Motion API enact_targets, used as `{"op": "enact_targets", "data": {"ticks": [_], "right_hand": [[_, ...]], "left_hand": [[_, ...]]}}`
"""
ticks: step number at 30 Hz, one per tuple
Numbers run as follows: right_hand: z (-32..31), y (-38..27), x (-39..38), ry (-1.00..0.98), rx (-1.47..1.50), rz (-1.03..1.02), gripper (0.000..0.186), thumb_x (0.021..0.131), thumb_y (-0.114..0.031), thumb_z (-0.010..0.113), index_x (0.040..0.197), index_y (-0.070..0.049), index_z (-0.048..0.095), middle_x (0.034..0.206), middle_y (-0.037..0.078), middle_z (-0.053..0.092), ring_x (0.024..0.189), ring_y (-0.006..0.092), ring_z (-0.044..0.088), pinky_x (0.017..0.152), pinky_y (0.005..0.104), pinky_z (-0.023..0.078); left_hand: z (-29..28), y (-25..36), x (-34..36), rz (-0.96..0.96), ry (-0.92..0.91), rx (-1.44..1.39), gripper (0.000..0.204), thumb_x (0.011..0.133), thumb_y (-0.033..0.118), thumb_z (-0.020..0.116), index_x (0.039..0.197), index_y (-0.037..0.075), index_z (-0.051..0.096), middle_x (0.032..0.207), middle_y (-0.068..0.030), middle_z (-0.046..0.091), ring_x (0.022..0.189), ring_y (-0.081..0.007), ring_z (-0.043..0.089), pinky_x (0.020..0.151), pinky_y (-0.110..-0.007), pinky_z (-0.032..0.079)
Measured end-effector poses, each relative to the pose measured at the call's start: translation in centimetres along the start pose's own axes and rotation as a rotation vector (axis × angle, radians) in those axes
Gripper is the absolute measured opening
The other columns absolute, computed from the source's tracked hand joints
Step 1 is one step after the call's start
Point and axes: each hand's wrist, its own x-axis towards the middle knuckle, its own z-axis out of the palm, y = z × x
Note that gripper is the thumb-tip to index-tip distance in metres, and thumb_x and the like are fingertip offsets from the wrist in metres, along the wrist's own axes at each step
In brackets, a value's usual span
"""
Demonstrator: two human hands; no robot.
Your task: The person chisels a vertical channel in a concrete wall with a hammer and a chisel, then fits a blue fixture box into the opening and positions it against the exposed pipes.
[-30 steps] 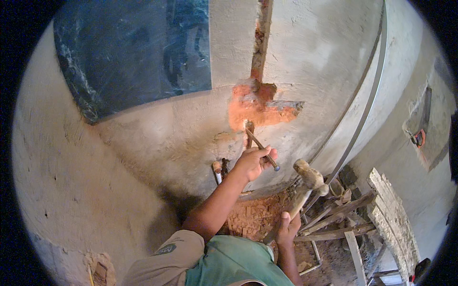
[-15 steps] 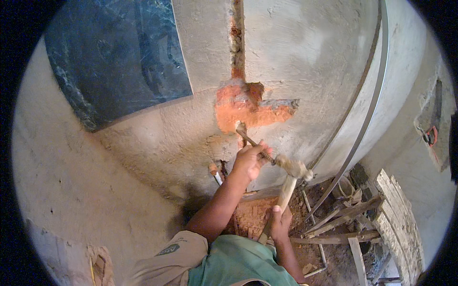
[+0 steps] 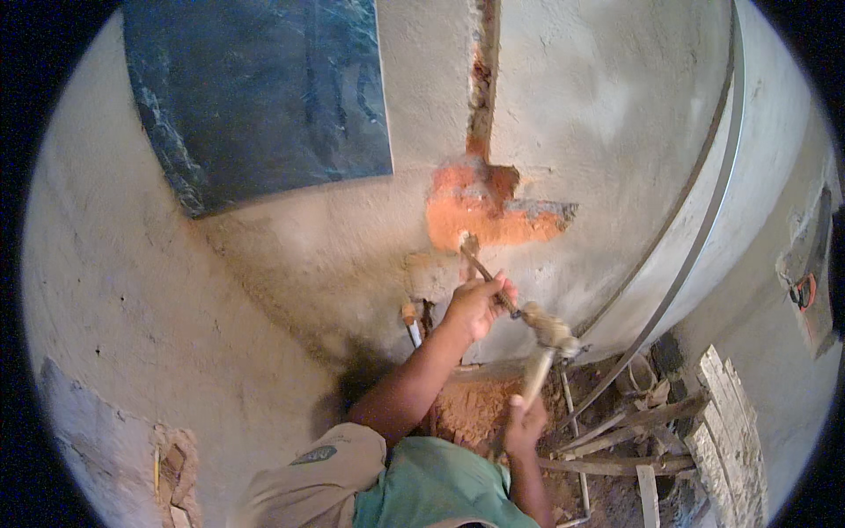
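My left hand is closed round a dark metal chisel. The chisel slants up to the left, its far tip at the lower edge of a rough orange recess cut in the plastered wall. Below and right of it, my right hand grips the pale wooden handle of a hammer. The dusty hammer head is blurred and sits close to the chisel's near end; whether they touch I cannot tell.
From the recess a narrow groove runs up the wall. A dark blue panel hangs at upper left. A capped pipe stub stands out left of my forearm. Rough boards and rubble lie at lower right. A long metal strip crosses the right wall.
The view has shifted, so the wall and panel sit further right. The chisel stays at the recess's lower edge in my left hand; the hammer remains in my right, its head slightly lower.
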Motion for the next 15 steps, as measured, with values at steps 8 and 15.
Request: {"op": "enact_targets", "data": {"ticks": [8,15], "right_hand": [[1.9,-7.1,0.9,0.172,0.457,-0.546,0.037,0.085,-0.036,0.045,0.085,0.001,0.050,0.077,0.012,0.055,0.062,0.0204,0.052,0.058,0.0327,0.043],[1.3,-3.2,-2.1,-0.008,-0.065,0.061,0.039,0.083,-0.032,0.050,0.096,0.004,0.048,0.075,0.010,0.053,0.068,0.0175,0.050,0.064,0.0314,0.042]], "left_hand": [[-1.0,1.4,-0.3,-0.001,-0.032,-0.029,0.017,0.081,0.015,0.057,0.090,0.000,0.052,0.082,-0.0099,0.058,0.075,-0.0200,0.058,0.067,-0.032,0.050],[-0.5,1.5,-0.5,-0.065,-0.064,-0.051,0.016,0.084,0.014,0.054,0.089,-0.001,0.050,0.078,-0.0096,0.057,0.073,-0.0217,0.058,0.064,-0.033,0.050]]}}
